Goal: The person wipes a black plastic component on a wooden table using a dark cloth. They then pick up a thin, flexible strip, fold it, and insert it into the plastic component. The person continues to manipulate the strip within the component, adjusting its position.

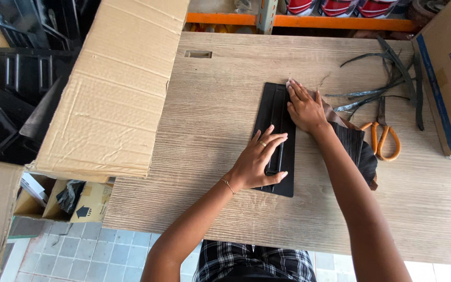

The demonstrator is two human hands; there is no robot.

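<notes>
A pale wood-grain table point(225, 94) is bearing a long flat black plastic panel point(276, 112), likely stiff, light and best gripped along its long edges. The left hand point(259, 156) is lying open on it, pressing; the right hand point(304, 107) is pressing flat-fingered at its upper edge. Orange-handled scissors point(382, 138) are lying nearby.

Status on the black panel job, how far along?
Done: dark trimmed strips lie beside the orange-handled scissors, so some cutting looks finished. In hand: left hand presses flat on the black panel on the table; right hand rubs its upper right edge. Left: more black parts sit beyond the cardboard box, seemingly untouched.
</notes>
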